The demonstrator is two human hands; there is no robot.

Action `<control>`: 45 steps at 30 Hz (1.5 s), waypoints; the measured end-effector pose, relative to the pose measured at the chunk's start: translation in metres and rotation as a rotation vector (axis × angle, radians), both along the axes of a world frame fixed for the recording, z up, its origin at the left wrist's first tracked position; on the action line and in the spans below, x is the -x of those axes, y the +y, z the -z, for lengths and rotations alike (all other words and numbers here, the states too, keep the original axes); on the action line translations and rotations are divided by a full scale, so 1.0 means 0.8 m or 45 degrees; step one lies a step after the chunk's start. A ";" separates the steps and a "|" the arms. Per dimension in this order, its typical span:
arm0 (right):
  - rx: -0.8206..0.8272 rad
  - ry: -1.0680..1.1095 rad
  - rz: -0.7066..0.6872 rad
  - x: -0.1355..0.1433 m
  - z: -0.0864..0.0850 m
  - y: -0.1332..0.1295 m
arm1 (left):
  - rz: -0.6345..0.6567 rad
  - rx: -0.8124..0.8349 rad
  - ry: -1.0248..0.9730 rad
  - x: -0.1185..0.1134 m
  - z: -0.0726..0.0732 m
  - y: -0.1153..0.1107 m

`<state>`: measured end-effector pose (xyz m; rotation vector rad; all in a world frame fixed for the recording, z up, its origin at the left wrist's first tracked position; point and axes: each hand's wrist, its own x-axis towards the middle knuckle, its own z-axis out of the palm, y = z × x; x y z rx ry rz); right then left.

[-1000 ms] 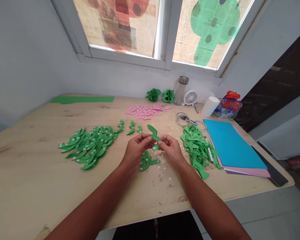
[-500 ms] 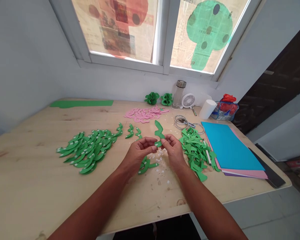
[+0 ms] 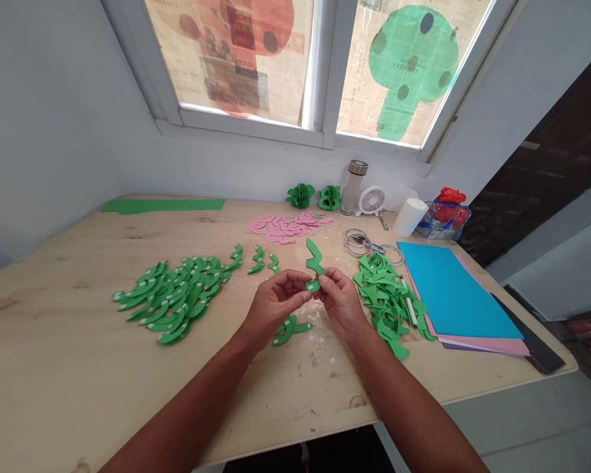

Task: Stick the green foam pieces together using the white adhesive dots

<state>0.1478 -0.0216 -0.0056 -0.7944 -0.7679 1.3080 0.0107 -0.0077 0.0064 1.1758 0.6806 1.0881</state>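
Note:
A wavy green paper cut-out (image 3: 314,253) stands upright between my two hands, a small white patch near its lower end. My right hand (image 3: 342,299) pinches it low on the right side between thumb and fingers. At the lower left end, the thumb and fingertips of my left hand (image 3: 270,305) close around the edge by the white patch. Beneath my hands lie a few more green cut-outs (image 3: 290,328), partly hidden by the left hand, among tiny white scraps (image 3: 320,322). Farther back, some small green curved pieces (image 3: 257,259) lie apart.
To the left spreads a heap of green curved pieces (image 3: 177,295) with white patches. Green offcuts (image 3: 381,289) and a white marker (image 3: 410,307) lie right, beside coloured sheets (image 3: 453,289). Tape rolls (image 3: 357,243), pink cut-outs (image 3: 285,226), a bottle (image 3: 353,189) and a fan (image 3: 372,200) stand behind.
The view has shifted slightly. My hands stay almost in place on the cut-out, and the left fingers have moved only a little at its lower end.

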 end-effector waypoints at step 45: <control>-0.373 -1.372 0.414 0.004 0.015 -0.007 | -0.419 -0.727 0.725 0.004 0.003 0.002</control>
